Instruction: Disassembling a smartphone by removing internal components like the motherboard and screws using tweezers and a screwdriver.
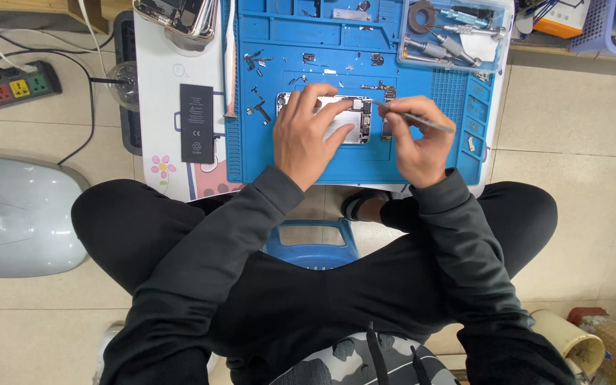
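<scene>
An opened phone body [354,117] lies on a blue repair mat [422,78] on a small white table. My left hand [308,135] lies flat over the phone's left part, holding it down. My right hand [415,139] grips thin metal tweezers [422,120] whose tip points at the phone's right edge. Small loose parts and screws [257,63] are scattered on the mat above the phone. A black phone battery [197,122] rests on the white table [158,71] left of the mat.
A clear box of tools [450,32] sits at the mat's top right. Another phone frame [180,16] lies top left. On the tiled floor are a power strip [17,84], a grey object [16,214] and a blue stool [312,242].
</scene>
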